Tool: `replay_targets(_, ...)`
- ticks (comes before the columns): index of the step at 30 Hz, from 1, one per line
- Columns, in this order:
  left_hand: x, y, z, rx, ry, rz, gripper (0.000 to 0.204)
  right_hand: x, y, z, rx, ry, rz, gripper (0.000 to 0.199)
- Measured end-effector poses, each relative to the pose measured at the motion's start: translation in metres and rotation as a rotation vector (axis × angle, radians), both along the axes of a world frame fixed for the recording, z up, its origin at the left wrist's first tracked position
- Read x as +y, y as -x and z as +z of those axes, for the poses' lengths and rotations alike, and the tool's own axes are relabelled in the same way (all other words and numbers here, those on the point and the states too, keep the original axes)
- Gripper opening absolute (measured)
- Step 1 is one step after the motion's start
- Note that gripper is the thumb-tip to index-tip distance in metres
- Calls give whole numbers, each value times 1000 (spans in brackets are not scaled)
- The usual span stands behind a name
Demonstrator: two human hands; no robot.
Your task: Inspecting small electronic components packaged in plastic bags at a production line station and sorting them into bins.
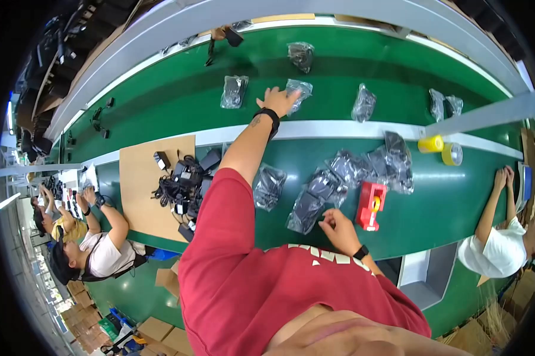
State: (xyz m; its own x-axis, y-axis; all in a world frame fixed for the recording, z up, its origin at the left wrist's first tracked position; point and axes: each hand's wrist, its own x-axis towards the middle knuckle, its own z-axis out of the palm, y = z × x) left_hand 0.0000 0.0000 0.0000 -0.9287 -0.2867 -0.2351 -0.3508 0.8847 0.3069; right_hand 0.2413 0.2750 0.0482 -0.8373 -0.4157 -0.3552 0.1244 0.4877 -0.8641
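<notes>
My left hand point(279, 101) reaches across to the green conveyor belt, its fingers spread. Its thumb side touches a clear plastic bag point(301, 90) with a dark item in it; the grip is not closed round the bag. Near my body, my right hand point(341, 232) hovers over the bench with loosely bent fingers, thumb and forefinger apart, nothing visible between them. Just beside it lies a bagged black adapter point(306, 210), part of a group of bagged adapters point(347, 169). A red tape dispenser point(369, 207) stands right of that hand. Another bagged adapter point(270, 187) lies by my left arm.
Loose black adapters with cables point(184, 184) lie piled on a cardboard sheet point(140, 190) at left. More bags point(364, 104) sit on the belt point(398, 77). Yellow tape rolls point(431, 144) rest by the metal rail point(350, 129). Co-workers point(104, 255) sit left and right.
</notes>
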Motion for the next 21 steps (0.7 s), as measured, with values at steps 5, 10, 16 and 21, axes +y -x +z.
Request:
replay_targets(5, -59, -1, -30, 219, 502, 251, 33, 9, -10, -3, -95, -22, -55, 19)
replay_targets(10, -104, -13, -22, 93, 299, 269, 43, 3, -5, 3, -121, 32, -76, 16)
replay_targets(16, -23, -110, 58, 113, -1604, 150, 58, -12, 26, 18, -23, 400, -340, 15)
replay_targets(21, 56, -214, 102, -98, -1573, 51, 71, -26, 46, 31, 40, 303, -271, 27)
